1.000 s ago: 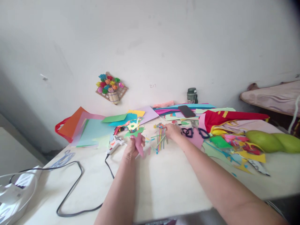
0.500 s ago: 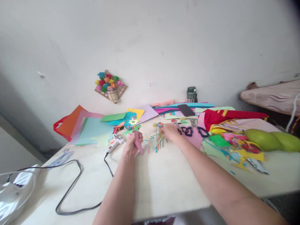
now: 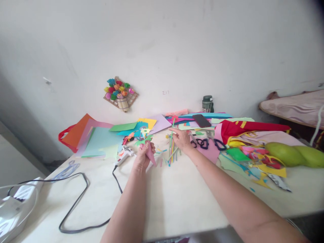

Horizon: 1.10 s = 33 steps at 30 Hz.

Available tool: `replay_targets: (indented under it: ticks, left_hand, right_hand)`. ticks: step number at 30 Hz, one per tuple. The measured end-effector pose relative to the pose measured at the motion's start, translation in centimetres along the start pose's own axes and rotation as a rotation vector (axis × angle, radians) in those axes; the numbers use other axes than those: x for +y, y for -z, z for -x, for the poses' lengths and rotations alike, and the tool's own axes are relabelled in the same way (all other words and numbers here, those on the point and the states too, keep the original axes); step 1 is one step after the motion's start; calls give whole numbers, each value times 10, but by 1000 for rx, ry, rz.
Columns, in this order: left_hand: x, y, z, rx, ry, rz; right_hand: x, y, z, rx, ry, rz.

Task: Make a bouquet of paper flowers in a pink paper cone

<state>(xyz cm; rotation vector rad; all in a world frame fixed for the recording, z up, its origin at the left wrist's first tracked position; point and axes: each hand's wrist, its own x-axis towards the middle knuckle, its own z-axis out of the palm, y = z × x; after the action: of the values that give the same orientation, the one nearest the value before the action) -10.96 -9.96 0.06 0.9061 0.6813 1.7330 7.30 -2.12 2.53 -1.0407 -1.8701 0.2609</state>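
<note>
R hand (image 3: 181, 139) pinches green paper stem (image 3: 172, 135), upright; L hand (image 3: 142, 158) grips pink cone (image 3: 151, 156) just left of it.

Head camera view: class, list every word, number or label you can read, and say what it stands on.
"217", or perhaps "Z17": faint handwriting on the white wall; first character unclear.
Label on the dark green bottle: too small to read.
Nothing else legible.

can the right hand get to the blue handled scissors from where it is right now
Probably yes: the scissors lie uncovered on pink paper just beside the right hand, though its fingers are pinching a green stick.
</note>
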Motion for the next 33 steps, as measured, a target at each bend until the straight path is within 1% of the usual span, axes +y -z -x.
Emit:
replay_targets:
  ticks: [4,7,10,14,20,25,28,33]
  left_hand:
    - [-4,-1,-2,55,-19,-26]
    - [-5,-3,-2,29,-21,-22]
    - [-6,-5,0,-10,6,-7]
    - [-6,-6,2,-36,49,-5]
    - [-8,-5,1,-81,67,-17]
    - [-6,-7,2,-109,90,-41]
    - [-4,-8,3,-102,88,-46]
    - [-4,-8,4,-133,110,-72]
  right_hand:
    - [-15,-5,5,-94,-6,-232]
    - [-25,-12,10,-119,62,-375]
    - [-29,-20,12,-98,101,-457]
    - [-29,-30,12,-51,70,-452]
    - [-26,-38,10,3,-11,-475]
    - [-30,-40,11,-10,-59,-650]
    - [-35,-37,12,-14,-166,-769]
    - [-40,-25,10,-93,-360,-950]
